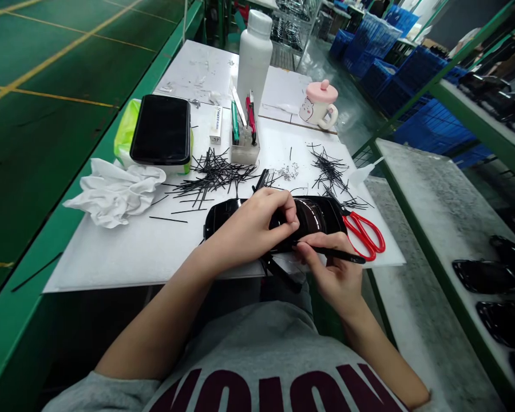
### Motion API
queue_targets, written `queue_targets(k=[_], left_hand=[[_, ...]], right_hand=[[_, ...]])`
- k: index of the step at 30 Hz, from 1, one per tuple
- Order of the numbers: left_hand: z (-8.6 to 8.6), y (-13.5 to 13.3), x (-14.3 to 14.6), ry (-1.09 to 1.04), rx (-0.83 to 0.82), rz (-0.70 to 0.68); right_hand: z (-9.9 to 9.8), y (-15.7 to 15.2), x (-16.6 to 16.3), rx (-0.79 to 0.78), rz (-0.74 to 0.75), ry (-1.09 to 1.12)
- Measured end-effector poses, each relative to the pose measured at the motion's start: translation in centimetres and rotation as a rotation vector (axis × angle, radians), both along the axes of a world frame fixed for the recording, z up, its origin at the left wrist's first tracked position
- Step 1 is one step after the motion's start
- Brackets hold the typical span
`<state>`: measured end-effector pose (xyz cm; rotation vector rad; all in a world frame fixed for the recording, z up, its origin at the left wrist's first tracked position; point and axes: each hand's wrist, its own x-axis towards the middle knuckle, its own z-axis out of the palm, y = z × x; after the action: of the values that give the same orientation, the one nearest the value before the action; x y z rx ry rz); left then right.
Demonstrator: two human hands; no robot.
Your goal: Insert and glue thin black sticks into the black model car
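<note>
Maroon shirt lettering (242, 392) upside down; left fingers (278, 200) clamped on black shell (321, 220), right fingers (313, 252) pinching black stick (343, 256)

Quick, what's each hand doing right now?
Left hand: closed, holding a shiny black piece.
Right hand: closed, pinching a thin black stick.

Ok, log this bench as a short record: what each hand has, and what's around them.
left hand: holds glossy black shell
right hand: holds thin black rod, tip at the shell
beside hands: red scissors, black strips
rest: white bottle, pink-lidded mug, white cloth
</note>
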<state>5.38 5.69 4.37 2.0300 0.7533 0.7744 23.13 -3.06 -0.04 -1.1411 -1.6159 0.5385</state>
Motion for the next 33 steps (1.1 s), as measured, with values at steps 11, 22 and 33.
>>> queue_targets(k=[11,22,33], left_hand=[[-0.2,0.0,0.1,0.006,0.027,0.001],[0.0,-0.1,0.0,0.001,0.019,0.004],[0.5,-0.9,0.6,-0.050,0.007,-0.110]], right_hand=[[0.1,0.3,1.1,0.194,0.114,-0.237],[1.2,-1.2,2.3,0.134,0.008,-0.220],[4.8,-3.1,2.7,0.140,-0.256,0.162]])
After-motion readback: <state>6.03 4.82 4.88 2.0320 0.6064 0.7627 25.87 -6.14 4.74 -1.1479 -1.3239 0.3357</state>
